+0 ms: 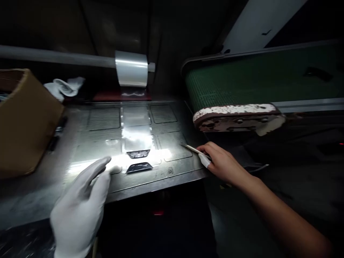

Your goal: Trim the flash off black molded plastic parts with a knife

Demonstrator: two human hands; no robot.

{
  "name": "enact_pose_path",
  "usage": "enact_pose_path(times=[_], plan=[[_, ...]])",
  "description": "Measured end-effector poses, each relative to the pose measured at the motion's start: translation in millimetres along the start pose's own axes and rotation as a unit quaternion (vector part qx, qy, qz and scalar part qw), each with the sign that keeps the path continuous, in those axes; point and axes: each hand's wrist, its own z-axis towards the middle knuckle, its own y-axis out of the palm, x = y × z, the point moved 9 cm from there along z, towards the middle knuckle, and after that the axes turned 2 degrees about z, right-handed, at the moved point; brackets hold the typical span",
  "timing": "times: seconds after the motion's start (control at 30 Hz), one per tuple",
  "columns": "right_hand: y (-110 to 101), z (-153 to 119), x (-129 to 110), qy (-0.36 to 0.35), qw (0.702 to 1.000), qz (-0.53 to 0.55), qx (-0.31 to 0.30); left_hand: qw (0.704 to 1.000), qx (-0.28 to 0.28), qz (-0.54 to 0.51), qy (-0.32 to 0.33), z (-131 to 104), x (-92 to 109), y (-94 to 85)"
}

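Observation:
My left hand (83, 200), in a white glove, hovers at the near left of the metal plate (174, 145); its thumb and fingers are apart and hold nothing. In my right hand (219, 161), bare apart from a white covering on one digit, is a thin pale stick-like tool (195, 149) with a dark tip. That tip points left over the plate's right side. Between my hands lie two small trapezoid parts: a speckled grey one (138, 154) at the near end of a clear film strip (135, 134), and a glossy dark one (139, 167) just nearer me.
A film roll (131, 70) hangs on a horizontal bar (59, 56) behind the plate. The cardboard box (29, 122) stands left, with a white cloth (64, 87) behind it. At right, a green conveyor belt (249, 82) with a chipped end bracket (236, 116) overhangs near my right hand.

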Motion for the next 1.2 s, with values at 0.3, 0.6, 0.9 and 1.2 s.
enact_pose_path(times=[0.3,0.6,0.9,1.2], plan=[[-12.0,36.2,-103.9,-0.159,0.984,0.065,0.049,0.936,-0.240,0.156,0.205,38.8,33.4,57.5],[23.0,70.1,-196.2,-0.270,0.953,-0.091,-0.103,0.916,-0.270,0.197,0.221,37.9,30.1,66.6],[29.6,76.0,-201.4,-0.282,0.946,-0.126,-0.103,0.918,-0.275,0.193,0.212,40.0,24.9,67.1],[-19.1,23.3,-71.5,-0.230,0.960,-0.157,-0.028,0.922,-0.264,0.175,0.224,37.7,27.6,62.7]])
